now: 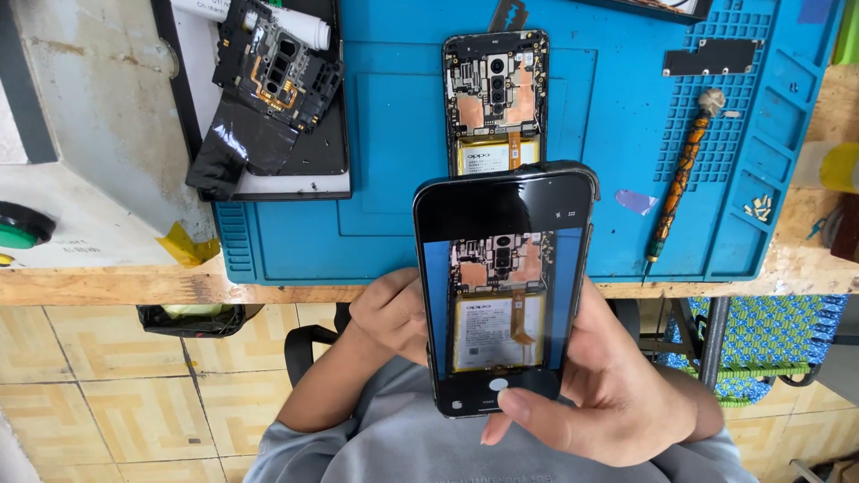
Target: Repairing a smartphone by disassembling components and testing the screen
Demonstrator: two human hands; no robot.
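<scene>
I note both hands, left hand [391, 315] and right hand [601, 394], gripping phone [501, 286] below opened handset [496, 103] (thumb over shutter); loose grip risks drop onto bench [134, 284].

A blue mat [403, 224] lies on the wooden bench [134, 286]. A screwdriver [680, 179] with a patterned handle lies on the mat's right side, beside a black bracket [713, 58] and a tray pocket of small screws [761, 207]. At upper left, a removed back cover [268, 80] rests on a dark panel [304, 156]. A tiled floor [107, 402] lies below.
</scene>
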